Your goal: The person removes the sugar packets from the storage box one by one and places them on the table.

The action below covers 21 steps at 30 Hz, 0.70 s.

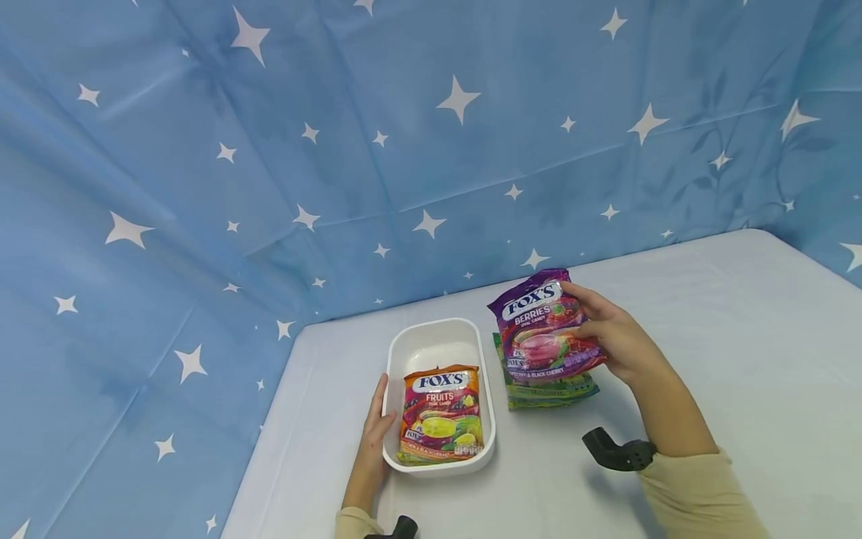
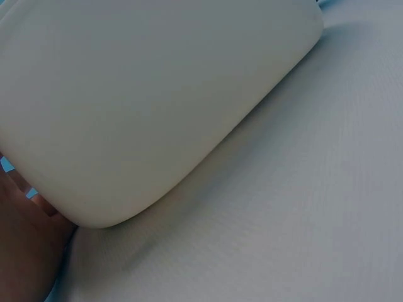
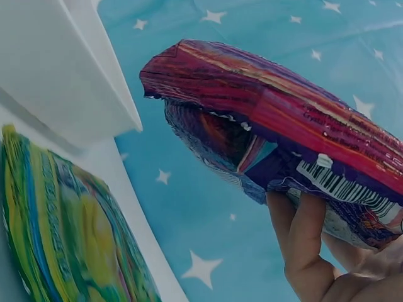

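Note:
In the head view, my right hand [image 1: 625, 340] grips the right side of a purple bag of Fox's Berries candy [image 1: 532, 322]. The right wrist view has this candy bag [image 3: 252, 100] from its lower end, raised, with fingers [image 3: 305, 226] on its back. Below it lies a green candy bag [image 1: 548, 393], partly covered in the head view. My left hand [image 1: 370, 438] rests with fairly straight fingers along the left wall of a white plastic tub [image 1: 488, 404]. Inside that tub lies an orange bag of Fox's Fruits candy [image 1: 441, 412], face up.
A white cloth [image 1: 741, 329] covers the table. Behind it hangs a blue curtain [image 1: 404, 150] with white stars. Black wrist devices show on both arms, the right device [image 1: 618, 451] standing out above the cloth.

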Each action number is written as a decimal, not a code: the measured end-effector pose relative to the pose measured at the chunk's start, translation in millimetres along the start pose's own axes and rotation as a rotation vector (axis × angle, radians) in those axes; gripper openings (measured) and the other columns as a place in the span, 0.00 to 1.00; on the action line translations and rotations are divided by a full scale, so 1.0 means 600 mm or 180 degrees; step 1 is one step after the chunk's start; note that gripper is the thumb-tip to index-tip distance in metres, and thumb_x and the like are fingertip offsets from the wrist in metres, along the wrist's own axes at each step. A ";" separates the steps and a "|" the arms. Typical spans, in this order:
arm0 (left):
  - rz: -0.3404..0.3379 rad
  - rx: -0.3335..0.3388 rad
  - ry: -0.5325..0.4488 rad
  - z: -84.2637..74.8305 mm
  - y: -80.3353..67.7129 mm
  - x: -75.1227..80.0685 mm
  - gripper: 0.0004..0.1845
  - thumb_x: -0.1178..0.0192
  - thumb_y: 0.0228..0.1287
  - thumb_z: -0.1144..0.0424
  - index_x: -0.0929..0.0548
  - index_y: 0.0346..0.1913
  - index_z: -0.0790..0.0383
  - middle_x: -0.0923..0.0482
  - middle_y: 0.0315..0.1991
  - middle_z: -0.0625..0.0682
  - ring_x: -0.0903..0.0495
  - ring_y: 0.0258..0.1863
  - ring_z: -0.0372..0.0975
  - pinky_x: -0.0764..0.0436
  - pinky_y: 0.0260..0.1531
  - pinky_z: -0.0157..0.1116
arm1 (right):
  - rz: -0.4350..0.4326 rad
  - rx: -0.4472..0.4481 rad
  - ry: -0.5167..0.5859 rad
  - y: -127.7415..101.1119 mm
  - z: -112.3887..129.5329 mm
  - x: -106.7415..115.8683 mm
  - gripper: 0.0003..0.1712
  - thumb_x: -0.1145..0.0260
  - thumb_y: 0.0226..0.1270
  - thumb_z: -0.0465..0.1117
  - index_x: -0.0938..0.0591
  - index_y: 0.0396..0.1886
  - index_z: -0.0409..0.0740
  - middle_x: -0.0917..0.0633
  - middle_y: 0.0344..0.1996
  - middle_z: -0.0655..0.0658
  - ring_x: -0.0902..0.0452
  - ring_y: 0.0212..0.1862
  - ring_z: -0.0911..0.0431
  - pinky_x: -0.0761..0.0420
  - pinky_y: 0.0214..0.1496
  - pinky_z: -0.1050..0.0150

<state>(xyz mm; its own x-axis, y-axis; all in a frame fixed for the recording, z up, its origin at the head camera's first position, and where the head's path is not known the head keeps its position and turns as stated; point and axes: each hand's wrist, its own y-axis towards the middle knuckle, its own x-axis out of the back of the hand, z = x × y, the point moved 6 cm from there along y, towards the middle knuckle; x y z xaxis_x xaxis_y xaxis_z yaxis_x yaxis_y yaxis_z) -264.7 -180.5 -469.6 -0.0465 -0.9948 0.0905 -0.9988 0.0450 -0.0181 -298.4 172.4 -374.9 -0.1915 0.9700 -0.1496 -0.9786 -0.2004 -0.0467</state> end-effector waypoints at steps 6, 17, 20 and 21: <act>-0.0029 -0.0020 0.0001 -0.002 0.000 -0.001 0.33 0.59 0.64 0.63 0.53 0.72 0.44 0.64 0.74 0.48 0.70 0.72 0.50 0.63 0.64 0.61 | -0.0051 0.0029 0.0125 -0.003 -0.003 0.038 0.39 0.52 0.64 0.28 0.47 0.71 0.62 0.58 0.73 0.45 0.56 0.69 0.43 0.22 0.45 0.75; 0.0029 -0.0081 -0.0060 -0.006 0.001 -0.001 0.34 0.61 0.64 0.64 0.55 0.72 0.50 0.65 0.74 0.51 0.71 0.72 0.51 0.64 0.64 0.61 | -0.0172 -0.0066 0.0338 -0.011 -0.022 0.114 0.37 0.48 0.66 0.34 0.47 0.70 0.65 0.61 0.73 0.47 0.41 0.53 0.62 0.21 0.43 0.73; 0.0054 -0.0086 -0.0081 -0.006 0.002 -0.002 0.33 0.61 0.64 0.64 0.56 0.72 0.49 0.66 0.74 0.51 0.71 0.72 0.51 0.63 0.64 0.60 | -0.0238 -0.0178 0.0355 -0.013 -0.029 0.132 0.37 0.45 0.66 0.37 0.46 0.70 0.67 0.62 0.73 0.48 0.39 0.50 0.63 0.21 0.43 0.73; 0.0062 -0.0083 -0.0085 -0.005 0.002 -0.002 0.34 0.61 0.64 0.64 0.56 0.72 0.49 0.66 0.74 0.50 0.71 0.72 0.51 0.63 0.64 0.60 | -0.0266 -0.0214 0.0369 -0.015 -0.032 0.139 0.37 0.45 0.66 0.37 0.46 0.69 0.68 0.62 0.73 0.49 0.38 0.49 0.64 0.21 0.42 0.73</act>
<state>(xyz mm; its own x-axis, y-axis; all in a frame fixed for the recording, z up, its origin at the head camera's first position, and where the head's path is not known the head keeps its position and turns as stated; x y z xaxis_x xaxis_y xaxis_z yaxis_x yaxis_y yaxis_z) -265.9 -179.0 -466.6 -0.0658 -0.9958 0.0638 -0.9978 0.0663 0.0063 -304.1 252.4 -405.7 -0.0959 0.9621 -0.2554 -0.9828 -0.1322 -0.1291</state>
